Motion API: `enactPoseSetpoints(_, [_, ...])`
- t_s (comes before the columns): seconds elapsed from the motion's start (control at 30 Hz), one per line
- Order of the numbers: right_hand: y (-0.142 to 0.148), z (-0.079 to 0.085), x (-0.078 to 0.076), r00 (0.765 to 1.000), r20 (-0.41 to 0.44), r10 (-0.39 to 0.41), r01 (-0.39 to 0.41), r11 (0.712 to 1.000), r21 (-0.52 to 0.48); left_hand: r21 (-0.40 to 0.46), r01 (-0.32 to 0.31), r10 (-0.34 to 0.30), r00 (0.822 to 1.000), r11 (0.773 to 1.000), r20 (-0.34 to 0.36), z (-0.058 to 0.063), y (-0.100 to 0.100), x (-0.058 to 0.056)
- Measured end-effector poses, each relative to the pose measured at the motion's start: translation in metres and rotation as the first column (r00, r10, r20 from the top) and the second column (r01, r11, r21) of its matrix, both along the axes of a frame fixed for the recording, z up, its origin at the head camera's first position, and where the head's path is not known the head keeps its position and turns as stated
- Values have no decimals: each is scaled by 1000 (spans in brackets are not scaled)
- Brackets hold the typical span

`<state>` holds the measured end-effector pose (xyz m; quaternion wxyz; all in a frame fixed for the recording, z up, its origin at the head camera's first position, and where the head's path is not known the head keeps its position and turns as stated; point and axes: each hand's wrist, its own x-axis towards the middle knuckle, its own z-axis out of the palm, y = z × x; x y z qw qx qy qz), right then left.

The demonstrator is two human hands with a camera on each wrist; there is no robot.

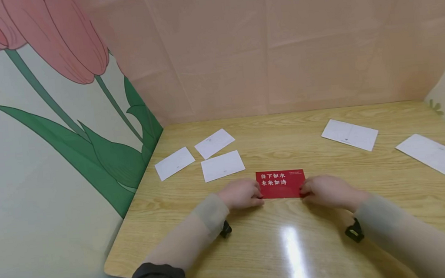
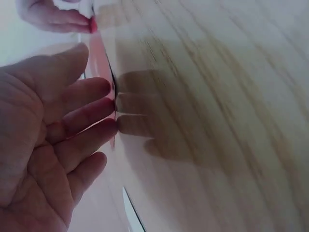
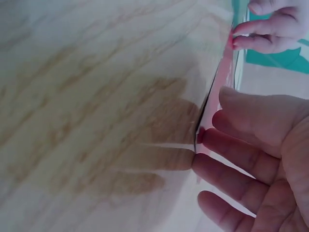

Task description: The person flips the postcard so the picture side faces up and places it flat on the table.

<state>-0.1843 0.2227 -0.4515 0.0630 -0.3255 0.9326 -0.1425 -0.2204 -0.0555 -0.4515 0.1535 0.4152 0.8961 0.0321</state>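
A red card (image 1: 281, 190) with white Chinese characters lies on the wooden table in the middle of the head view. At its left edge is my left hand (image 1: 242, 193), its fingertips touching the card. My right hand (image 1: 326, 190) touches the opposite edge, near the lower right corner. The left wrist view shows slightly bent, relaxed fingers (image 2: 87, 108) along the card's edge, with the thumb held apart from them. Much the same shows in the right wrist view, where loosely extended fingertips (image 3: 205, 162) meet the card's side.
Several white cards lie face down or blank-side up around the table (image 1: 253, 232): a left group includes one card (image 1: 223, 166) close to my left hand. On the right are a white card (image 1: 350, 135) and a longer one (image 1: 437, 157). A pink cloth (image 1: 278, 47) hangs behind.
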Motion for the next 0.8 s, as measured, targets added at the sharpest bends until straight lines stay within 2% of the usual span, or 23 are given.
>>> enactPoseSetpoints(0.2, [2, -1, 5, 1000, 26, -1, 0, 997, 74, -72, 21, -17, 999, 997, 50, 0, -9, 9])
enactPoseSetpoints(0.37, [3, -1, 9, 999, 50, -21, 12, 986, 164, -103, 18, -13, 999, 995, 44, -3, -11, 10])
enactPoseSetpoints(0.57, [1, -2, 5, 997, 68, -34, 24, 988, 152, -112, -26, 26, 1000, 993, 2, -8, -4, 3])
enactPoseSetpoints(0.8, [1, -5, -15, 992, 97, -82, 67, 987, 148, -131, -92, 86, 995, 987, -49, -11, 7, -12])
